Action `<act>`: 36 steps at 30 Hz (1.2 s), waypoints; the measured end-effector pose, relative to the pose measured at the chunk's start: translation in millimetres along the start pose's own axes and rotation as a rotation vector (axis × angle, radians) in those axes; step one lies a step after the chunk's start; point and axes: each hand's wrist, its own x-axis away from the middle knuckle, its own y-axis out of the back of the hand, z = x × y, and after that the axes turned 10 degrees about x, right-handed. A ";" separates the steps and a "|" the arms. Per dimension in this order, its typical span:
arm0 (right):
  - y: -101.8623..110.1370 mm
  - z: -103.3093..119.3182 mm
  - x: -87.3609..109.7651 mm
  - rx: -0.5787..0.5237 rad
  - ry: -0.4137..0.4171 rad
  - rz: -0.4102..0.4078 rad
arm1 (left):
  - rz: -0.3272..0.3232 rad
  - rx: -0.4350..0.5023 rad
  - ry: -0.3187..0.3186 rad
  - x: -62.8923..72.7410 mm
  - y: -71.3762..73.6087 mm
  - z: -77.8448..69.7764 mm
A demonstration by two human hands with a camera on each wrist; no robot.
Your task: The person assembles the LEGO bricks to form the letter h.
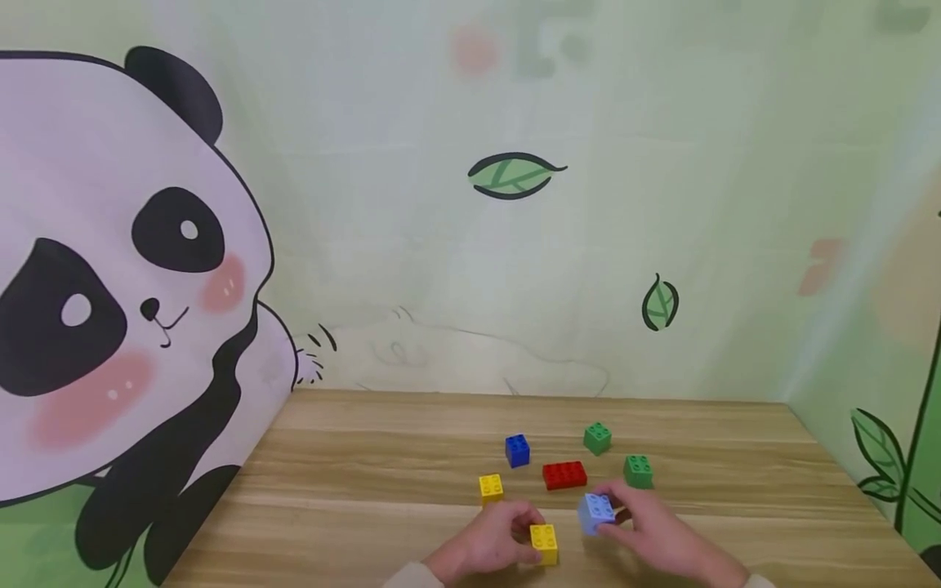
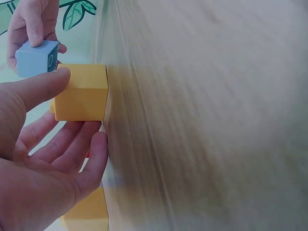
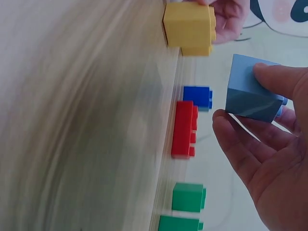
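My left hand point(image 1: 494, 541) grips a yellow toy brick point(image 1: 544, 544) between thumb and fingers; the brick sits at the tabletop in the left wrist view. My right hand point(image 1: 654, 527) pinches a light blue brick point(image 1: 597, 513), studs upward. In the right wrist view this light blue brick point(image 3: 254, 89) is raised above the table, apart from the yellow brick point(image 3: 188, 24). Just beyond my left hand stands a second yellow brick point(image 1: 491, 487), partly covered by the hand in the head view.
Farther back on the wooden table point(image 1: 367, 457) lie a long red brick point(image 1: 564, 475), a dark blue brick point(image 1: 518, 450) and two green bricks, one at the back point(image 1: 598, 438) and one point(image 1: 638, 471) close past my right hand. A panda-printed backdrop point(image 1: 412, 245) rises behind the table.
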 end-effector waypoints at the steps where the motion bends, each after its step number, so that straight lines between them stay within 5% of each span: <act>1: -1.6 1.5 -0.8 -0.006 0.000 0.005 | -0.001 -0.004 -0.001 0.5 0.1 -0.2; 9: -12.9 14.8 -8.3 -0.031 0.034 0.022 | 0.006 0.006 0.009 2.1 1.1 -0.3; 25: -26.2 31.7 -18.6 -0.089 0.021 0.044 | -0.004 -0.004 -0.093 4.5 2.5 6.1; 36: -34.2 37.1 -23.2 -0.110 0.006 0.095 | -0.002 0.030 -0.076 10.5 5.9 6.9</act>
